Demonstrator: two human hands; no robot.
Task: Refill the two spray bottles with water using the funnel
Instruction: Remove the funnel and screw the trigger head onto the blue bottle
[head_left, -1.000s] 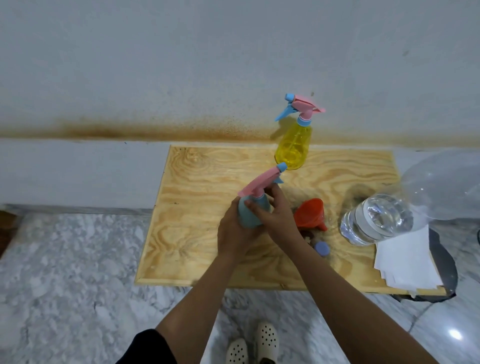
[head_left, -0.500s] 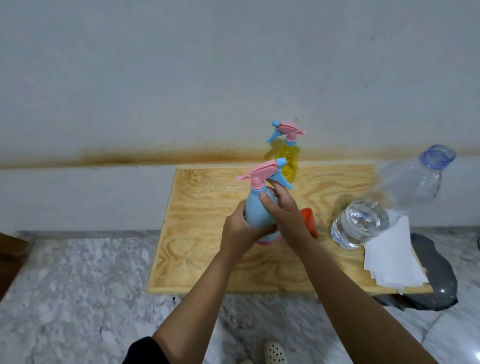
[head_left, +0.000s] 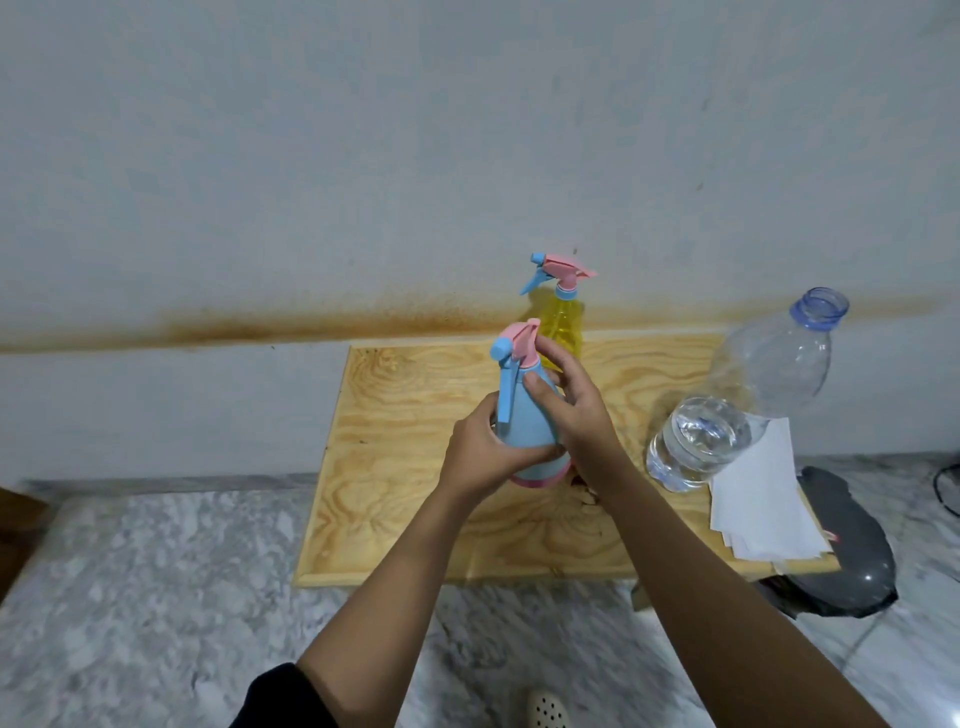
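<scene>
Gripping the blue bottle (head_left: 524, 431) mid-board (head_left: 405, 415): left hand (head_left: 483, 452) curled round its belly to keep it steady, right hand (head_left: 571, 410) curled at the neck, likely to twist off the top. Yellow bottle (head_left: 563, 327) at twelve o'clock, open water bottle (head_left: 753, 395) at three.

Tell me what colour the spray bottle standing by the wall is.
That spray bottle is see-through yellow, its trigger top pink and blue; head view.

Single head-worn wide-angle view only; faces forward and down onto the desk (head_left: 405, 415) from its near side; near enough for both forearms (head_left: 395, 597) to fill the lower frame; centred on left hand (head_left: 483, 452) and right hand (head_left: 576, 410) gripping blue spray bottle (head_left: 522, 421); wall (head_left: 467, 156) across upper half.
</scene>
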